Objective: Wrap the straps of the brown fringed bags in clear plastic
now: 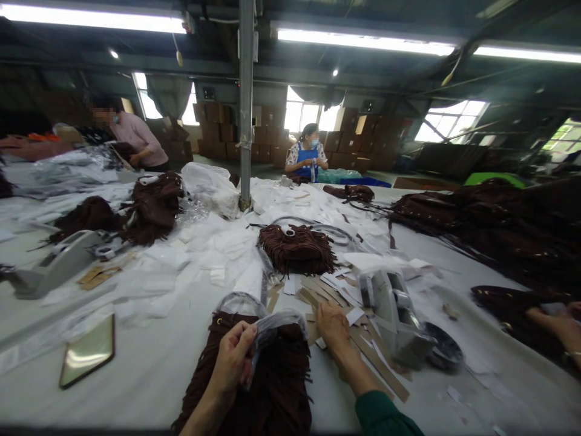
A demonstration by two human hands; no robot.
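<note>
A dark brown fringed bag (267, 387) lies at the near edge of the table, its strap wrapped in clear plastic (284, 321). My left hand (238, 354) is closed round that wrapped strap, over the bag's top. To the right, my right hand (333, 327) rests on a loose pile of cardboard and white paper strips (381, 357), its fingers bent down onto them; whether a strip is between them is hidden. Beyond the pile sits another brown fringed bag (297, 248) with a white-wrapped clasp.
A grey tape dispenser (397, 315) stands right of the strips, another (59, 263) at left. A phone (88, 351) lies front left. Brown bags (490, 224) heap at right, near another person's hands (558, 330). A metal post (246, 109) rises mid-table. Two people work beyond.
</note>
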